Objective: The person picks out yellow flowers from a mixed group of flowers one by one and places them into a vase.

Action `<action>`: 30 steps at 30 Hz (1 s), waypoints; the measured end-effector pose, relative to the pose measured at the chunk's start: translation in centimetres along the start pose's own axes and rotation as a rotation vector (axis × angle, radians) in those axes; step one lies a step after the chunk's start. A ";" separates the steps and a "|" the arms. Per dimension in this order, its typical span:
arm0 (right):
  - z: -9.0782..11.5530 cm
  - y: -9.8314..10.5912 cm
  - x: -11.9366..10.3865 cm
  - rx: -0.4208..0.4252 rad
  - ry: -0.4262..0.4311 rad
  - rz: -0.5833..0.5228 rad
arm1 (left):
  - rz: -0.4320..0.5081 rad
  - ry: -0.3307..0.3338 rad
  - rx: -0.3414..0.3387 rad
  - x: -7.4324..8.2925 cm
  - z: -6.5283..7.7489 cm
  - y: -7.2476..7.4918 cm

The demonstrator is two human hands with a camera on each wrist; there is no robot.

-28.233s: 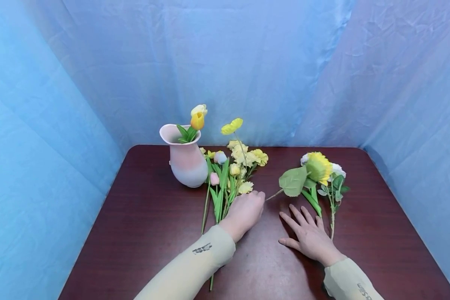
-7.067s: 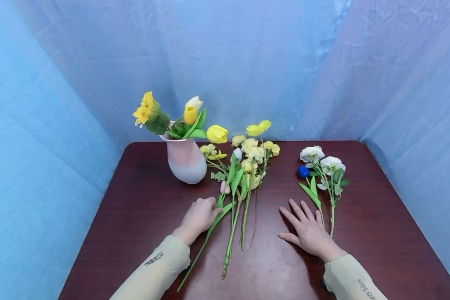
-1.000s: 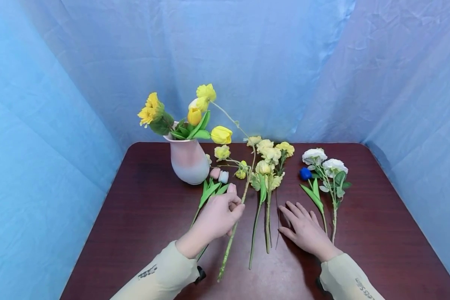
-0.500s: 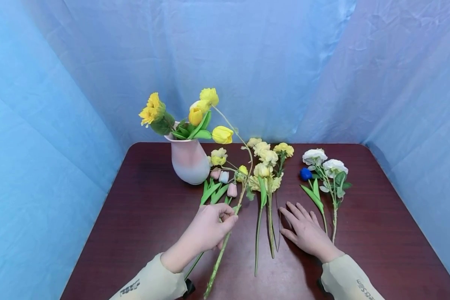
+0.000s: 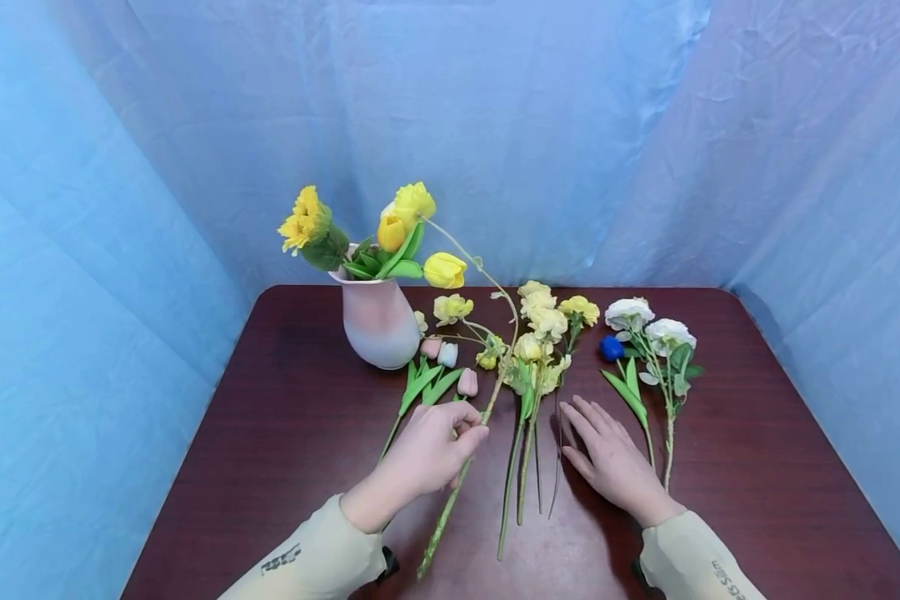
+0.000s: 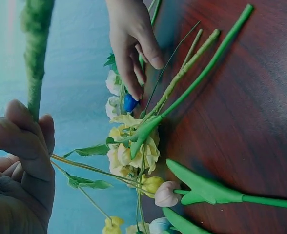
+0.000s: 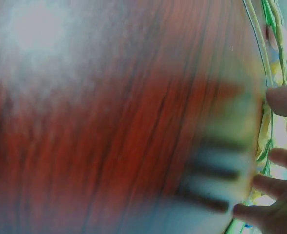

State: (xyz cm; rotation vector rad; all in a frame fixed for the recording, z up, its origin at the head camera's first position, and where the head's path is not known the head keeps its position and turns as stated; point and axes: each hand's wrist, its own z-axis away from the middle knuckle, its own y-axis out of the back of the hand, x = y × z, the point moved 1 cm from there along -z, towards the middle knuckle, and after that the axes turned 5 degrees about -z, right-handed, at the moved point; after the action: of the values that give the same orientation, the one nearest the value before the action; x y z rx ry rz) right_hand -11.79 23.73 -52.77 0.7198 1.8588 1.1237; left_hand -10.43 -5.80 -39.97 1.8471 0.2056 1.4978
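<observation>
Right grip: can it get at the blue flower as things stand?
Probably yes. The right grip looks empty, close to the stem of the blue flower, with nothing visible between them. White flowers lie right beside it and could get nudged.

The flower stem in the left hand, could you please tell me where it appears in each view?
Head: the flower stem slants up from lower centre through the left hand.
Left wrist: the flower stem is at upper left, running down to the fingers.
Right wrist: it cannot be told apart among the stems at the right edge.
Shared landmark: the right hand, right of centre in head, top centre in left wrist, right edge in right wrist.
</observation>
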 end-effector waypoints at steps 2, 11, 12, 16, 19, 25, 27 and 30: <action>-0.3 0.1 -0.4 0.042 0.066 -0.001 | 0.002 -0.005 0.000 0.0 -0.3 0.0; -1.6 -0.6 -4.6 -0.024 0.482 -0.058 | -0.036 -0.009 0.024 0.0 -1.7 0.8; -1.7 -0.9 -5.0 -0.053 0.517 -0.049 | -0.038 -0.005 0.023 -0.1 -1.8 0.9; -1.7 -2.1 -5.7 -0.111 0.611 0.023 | -0.022 0.035 0.002 -0.4 -1.8 1.1; -2.0 -2.5 -5.8 -0.080 0.640 0.043 | -0.015 0.054 -0.007 -0.5 -1.7 1.2; -2.9 -2.2 -6.0 0.011 0.693 0.032 | -0.017 0.067 -0.018 -0.7 -1.3 1.2; -3.1 -1.7 -6.1 0.058 0.714 0.039 | -0.004 0.072 -0.023 -0.8 -1.2 1.2; -3.4 -0.9 -6.2 0.137 0.736 0.054 | 0.006 0.074 -0.012 -0.9 -0.9 1.2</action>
State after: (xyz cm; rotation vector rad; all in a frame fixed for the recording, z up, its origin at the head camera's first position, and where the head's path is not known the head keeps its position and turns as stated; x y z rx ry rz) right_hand -11.75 16.96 -50.52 0.4552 2.5575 1.4293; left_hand -11.87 -6.81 -39.91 1.7862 0.2255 1.5696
